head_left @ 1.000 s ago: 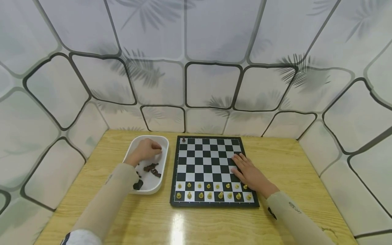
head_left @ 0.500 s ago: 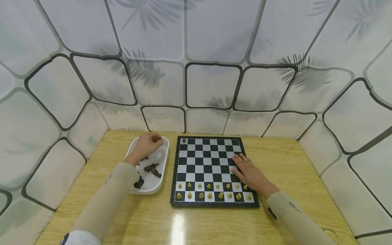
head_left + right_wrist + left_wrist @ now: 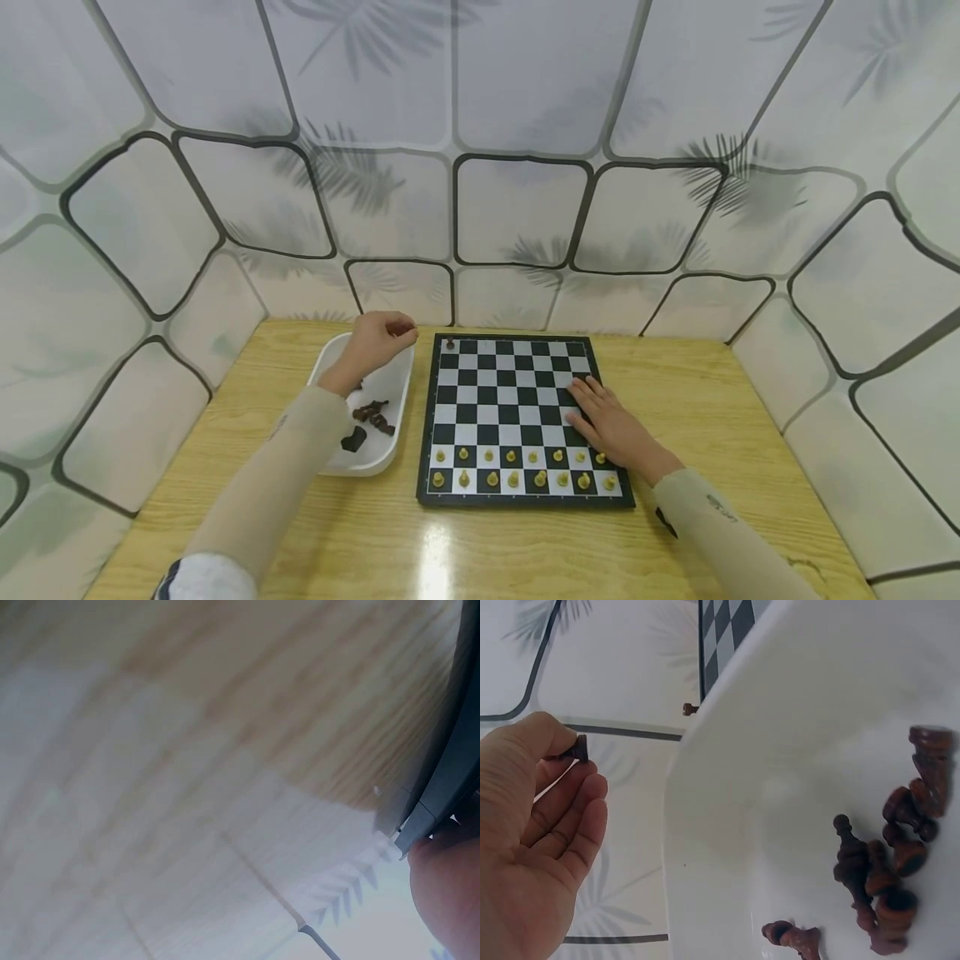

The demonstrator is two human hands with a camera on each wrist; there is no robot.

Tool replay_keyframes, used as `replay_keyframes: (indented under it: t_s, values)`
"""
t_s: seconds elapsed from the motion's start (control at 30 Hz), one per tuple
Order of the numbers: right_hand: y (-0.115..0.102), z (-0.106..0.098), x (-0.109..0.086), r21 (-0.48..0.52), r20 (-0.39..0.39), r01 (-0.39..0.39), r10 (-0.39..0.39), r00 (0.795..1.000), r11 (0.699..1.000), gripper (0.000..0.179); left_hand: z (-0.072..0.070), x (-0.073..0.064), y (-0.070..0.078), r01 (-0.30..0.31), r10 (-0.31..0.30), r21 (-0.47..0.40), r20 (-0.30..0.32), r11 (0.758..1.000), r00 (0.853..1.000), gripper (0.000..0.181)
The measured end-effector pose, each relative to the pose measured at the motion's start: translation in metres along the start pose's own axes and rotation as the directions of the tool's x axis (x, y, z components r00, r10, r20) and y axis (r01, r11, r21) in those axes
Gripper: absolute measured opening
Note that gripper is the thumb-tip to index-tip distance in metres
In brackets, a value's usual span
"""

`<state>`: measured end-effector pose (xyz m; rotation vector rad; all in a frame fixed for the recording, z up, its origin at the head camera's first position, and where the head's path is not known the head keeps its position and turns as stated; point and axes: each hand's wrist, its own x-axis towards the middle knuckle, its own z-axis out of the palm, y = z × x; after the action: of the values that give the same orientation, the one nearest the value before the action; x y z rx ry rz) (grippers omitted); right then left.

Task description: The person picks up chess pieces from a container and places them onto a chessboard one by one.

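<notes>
My left hand (image 3: 377, 340) hovers over the far right rim of the white tray (image 3: 406, 396), near the chessboard. In the left wrist view its thumb and fingers pinch a small dark brown chess piece (image 3: 577, 749), mostly covered, so its kind is unclear. Several dark brown chess pieces (image 3: 855, 870) lie jumbled in the tray. My right hand (image 3: 618, 425) rests with fingers extended on the right side of the black-and-white chessboard (image 3: 527, 501). One dark chess piece (image 3: 450, 342) stands on the board's far left corner square.
Two rows of yellow chess pieces (image 3: 513, 478) stand along the board's near side. A black object (image 3: 353, 439) lies in the tray's near end. The wooden table (image 3: 375, 542) meets patterned walls (image 3: 506, 292) at the back and sides.
My left hand has risen from inside the tray and moved away and to the right, toward the board, with the chess piece. The right hand stays in place.
</notes>
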<state>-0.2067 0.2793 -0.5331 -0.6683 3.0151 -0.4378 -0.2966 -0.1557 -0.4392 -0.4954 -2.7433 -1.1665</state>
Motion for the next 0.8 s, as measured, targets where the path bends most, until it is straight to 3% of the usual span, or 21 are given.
replay_keyframes:
  t_s: [0.23,0.8]
  values:
    - [0.001,0.001,0.000,0.002,-0.003,0.000,0.000,1.000,1.000,0.065,0.006,0.008,0.010,-0.071,0.071,0.024,0.007,0.997,0.997,0.021]
    - [-0.001,-0.001,-0.001,-0.002,-0.030,0.021,-0.021,0.999,1.000,0.064,0.032,0.032,0.028,-0.087,0.087,-0.002,0.047,0.996,0.995,0.022]
